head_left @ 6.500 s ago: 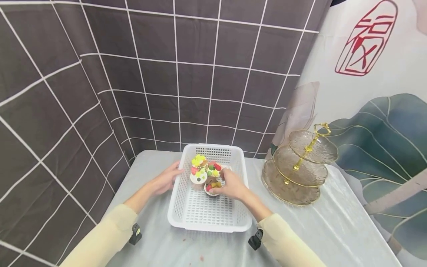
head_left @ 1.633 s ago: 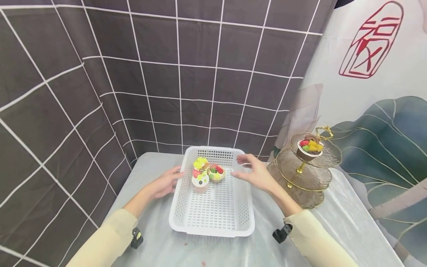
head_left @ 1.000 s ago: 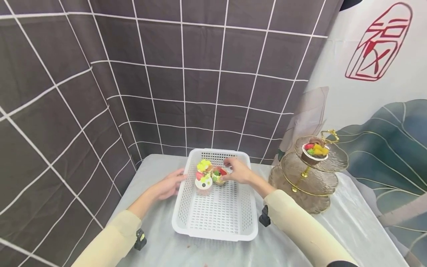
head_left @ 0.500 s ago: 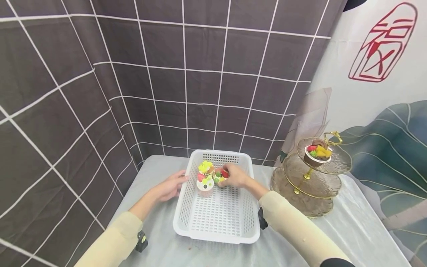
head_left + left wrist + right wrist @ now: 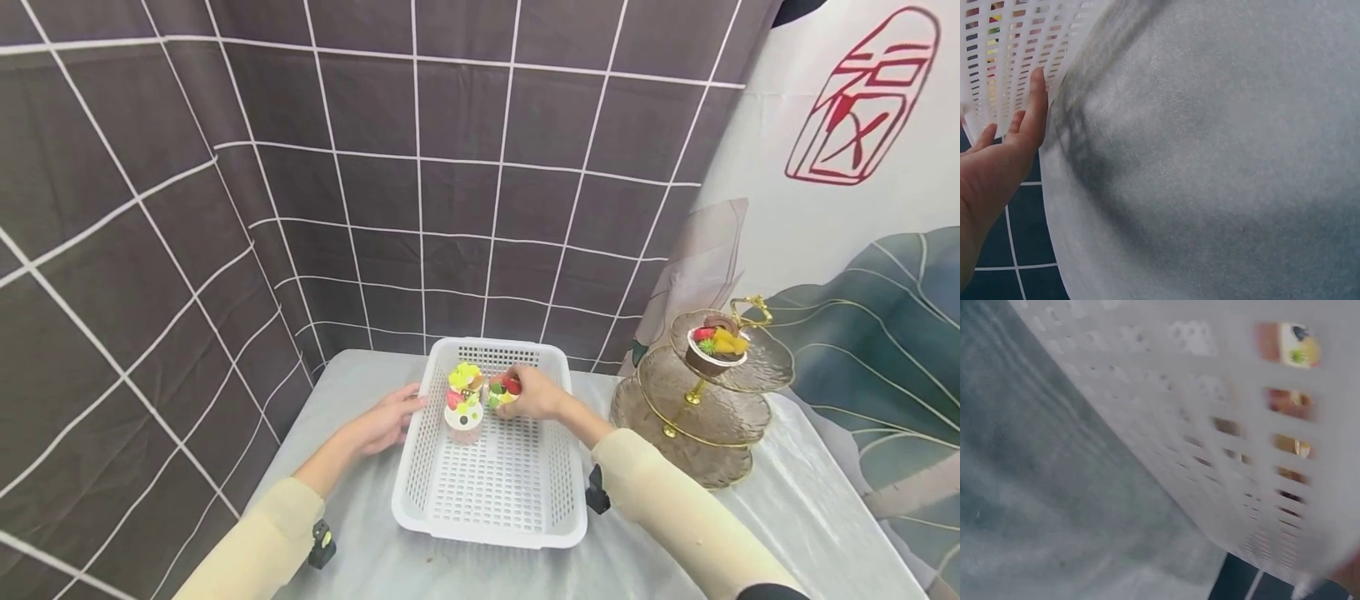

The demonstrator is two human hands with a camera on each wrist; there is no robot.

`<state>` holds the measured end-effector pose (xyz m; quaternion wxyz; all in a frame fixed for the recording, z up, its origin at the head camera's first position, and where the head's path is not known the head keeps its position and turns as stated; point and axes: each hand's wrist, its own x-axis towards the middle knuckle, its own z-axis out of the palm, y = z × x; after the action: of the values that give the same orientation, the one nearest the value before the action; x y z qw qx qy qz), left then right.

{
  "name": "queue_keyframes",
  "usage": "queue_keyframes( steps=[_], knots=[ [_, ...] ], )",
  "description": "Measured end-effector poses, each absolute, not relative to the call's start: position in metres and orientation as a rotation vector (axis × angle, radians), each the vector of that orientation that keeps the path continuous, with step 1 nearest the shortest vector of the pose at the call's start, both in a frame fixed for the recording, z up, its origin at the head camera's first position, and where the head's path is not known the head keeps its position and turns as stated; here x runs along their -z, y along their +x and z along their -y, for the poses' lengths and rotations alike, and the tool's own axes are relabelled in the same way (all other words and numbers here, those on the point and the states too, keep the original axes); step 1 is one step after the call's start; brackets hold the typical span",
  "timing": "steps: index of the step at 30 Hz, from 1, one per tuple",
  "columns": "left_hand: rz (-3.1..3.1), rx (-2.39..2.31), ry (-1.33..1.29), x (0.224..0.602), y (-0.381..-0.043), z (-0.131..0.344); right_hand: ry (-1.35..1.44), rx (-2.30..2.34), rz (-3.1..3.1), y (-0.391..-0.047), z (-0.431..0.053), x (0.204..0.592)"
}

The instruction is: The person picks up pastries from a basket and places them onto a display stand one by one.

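Observation:
In the head view, a white slotted plastic basket (image 5: 487,533) stands on the table. My right hand (image 5: 537,395) reaches into it and grips a small fruit tart (image 5: 501,395) topped with red, green and yellow pieces; the thumb and fingers partly cover it. Left of that tart sit a white-topped cupcake (image 5: 463,422) and, behind it, a dessert with a yellow topping (image 5: 465,373). My left hand (image 5: 386,422) lies against the basket's left wall with extended fingers, as the left wrist view also shows. In the right wrist view, desserts show only through the slots.
At right stands a three-tier glass cake stand (image 5: 701,412) with gold trim. Its top tier bears a chocolate cupcake (image 5: 716,350) with fruit. A pale cloth covers the table (image 5: 352,375); a dark gridded backdrop (image 5: 360,100) rises behind and to the left.
The chocolate cupcake, earlier in the basket under my right hand, now sits on the stand's top tier. My right hand has come back into the basket and taken hold of the fruit tart.

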<state>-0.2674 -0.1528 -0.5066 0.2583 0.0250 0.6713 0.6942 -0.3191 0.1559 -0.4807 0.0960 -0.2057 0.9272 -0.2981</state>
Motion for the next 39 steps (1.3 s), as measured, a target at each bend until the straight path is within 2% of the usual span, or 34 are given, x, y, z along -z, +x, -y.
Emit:
queue_keyframes(
  steps=[11,22,39],
  knots=[
    [-1.818,-1.885,0.074,0.508,-0.271,0.154,-0.819,1.039,-2.753,-0.292,-0.203,0.445],
    [-1.803,-1.887,0.098,0.513,-0.276,0.159,-0.864,1.182,-2.798,-0.255,-0.246,0.436],
    [-1.771,-1.891,0.137,0.518,-0.275,0.157,-0.621,1.309,-2.988,-0.194,-0.302,0.391]
  ],
)
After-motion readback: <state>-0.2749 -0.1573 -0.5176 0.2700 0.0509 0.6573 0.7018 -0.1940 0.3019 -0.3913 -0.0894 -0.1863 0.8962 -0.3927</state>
